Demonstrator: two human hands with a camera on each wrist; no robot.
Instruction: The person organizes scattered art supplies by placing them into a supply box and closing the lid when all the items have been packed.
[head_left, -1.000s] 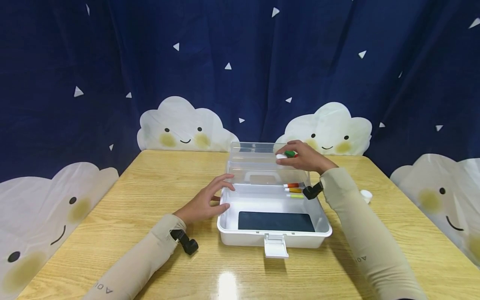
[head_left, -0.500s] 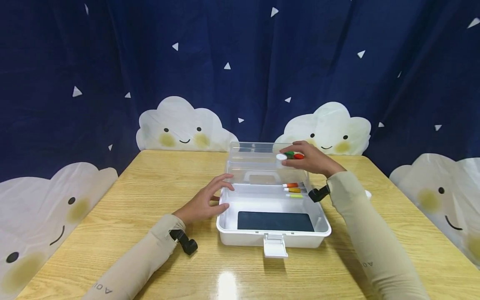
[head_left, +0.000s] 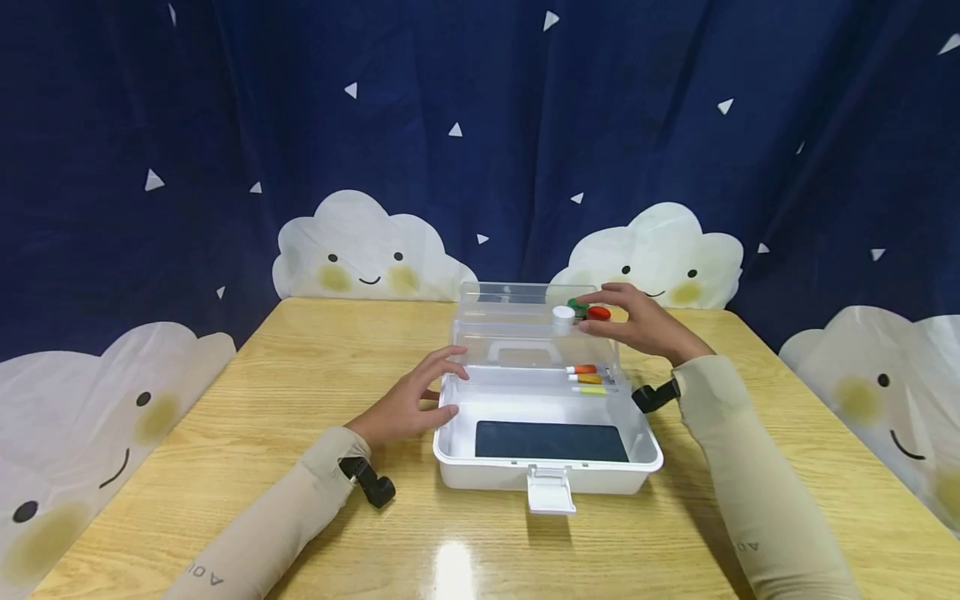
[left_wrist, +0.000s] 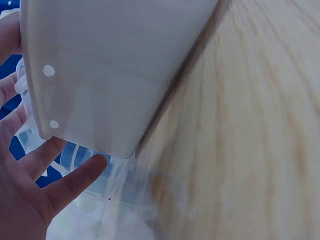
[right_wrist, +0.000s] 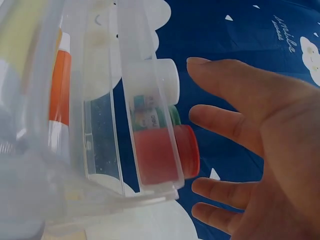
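A white plastic case [head_left: 480,479] stands open, its clear tiered trays [head_left: 525,354] raised at the back. In the top tray stand three small jars: a white-capped jar [head_left: 563,318], a green-lidded jar [head_left: 577,306] and a red-lidded jar [head_left: 598,313]. My right hand [head_left: 645,325] is beside them, thumb and fingers spread; in the right wrist view a gap separates the fingertips from the white cap [right_wrist: 167,80] and the red lid [right_wrist: 190,150]. My left hand [head_left: 408,400] rests at the case's left side, fingers loosely spread along its rim.
A dark flat rectangular panel [head_left: 551,442] lies in the case's bottom. Slim orange [head_left: 581,369], amber [head_left: 585,379] and yellow [head_left: 590,391] tubes with white ends lie in a lower tray. A white latch [head_left: 551,493] hangs down in front. A curtain closes the back.
My right hand has let go of the white-capped jar, which now stands in the top tray, and has drawn back to the right. The left hand stays in place.
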